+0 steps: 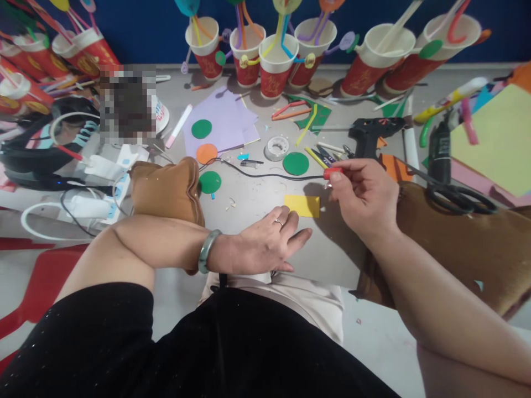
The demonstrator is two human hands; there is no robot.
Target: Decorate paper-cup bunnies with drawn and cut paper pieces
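My right hand (367, 196) is raised over the table, thumb and fingers pinching a small red piece (332, 173) whose kind I cannot make out. My left hand (274, 237) is low over the near table edge, fingers loosely apart and holding nothing. Just beyond its fingertips lies a yellow paper rectangle (305, 206); whether they touch it I cannot tell. Green circles (296, 163) and an orange circle (206, 153) lie farther back, near a roll of white tape (276, 148). A black glue gun (371, 135) sits behind my right hand, and its cord runs left.
Red and white paper cups (279, 74) holding coloured straws line the back. Purple paper (224, 119) lies left of centre. Brown cushions (164, 188) flank the work area, with black-handled scissors (460, 199) on the right one. A white power strip (118, 193) with plugs stands left.
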